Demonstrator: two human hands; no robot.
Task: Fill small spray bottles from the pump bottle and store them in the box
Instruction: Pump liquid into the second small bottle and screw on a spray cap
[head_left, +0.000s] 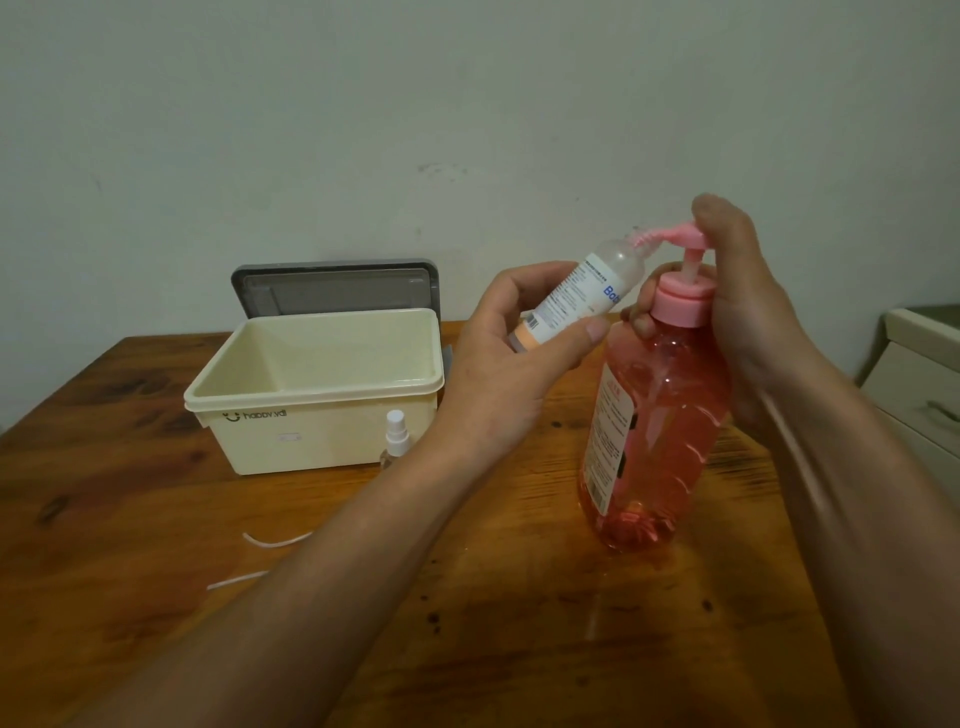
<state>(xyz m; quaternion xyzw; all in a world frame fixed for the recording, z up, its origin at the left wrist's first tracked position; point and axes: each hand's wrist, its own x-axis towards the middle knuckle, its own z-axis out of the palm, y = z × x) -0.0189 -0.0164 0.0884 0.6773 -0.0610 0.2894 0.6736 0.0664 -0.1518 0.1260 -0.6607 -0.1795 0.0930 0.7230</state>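
Left hand (519, 353) and right hand (740, 296) raised, each in a curled grip.

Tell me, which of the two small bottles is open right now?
The labelled bottle tilted in the left hand, its bare neck at the pink pump spout. The other bottle stands by the box, white spray top on.

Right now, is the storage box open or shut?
Open: the cream box shows its inside, and its grey lid stands behind it.

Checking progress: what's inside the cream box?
No bottles show inside the cream box, only bare inner walls and some floor. Its near wall hides the floor's front strip.
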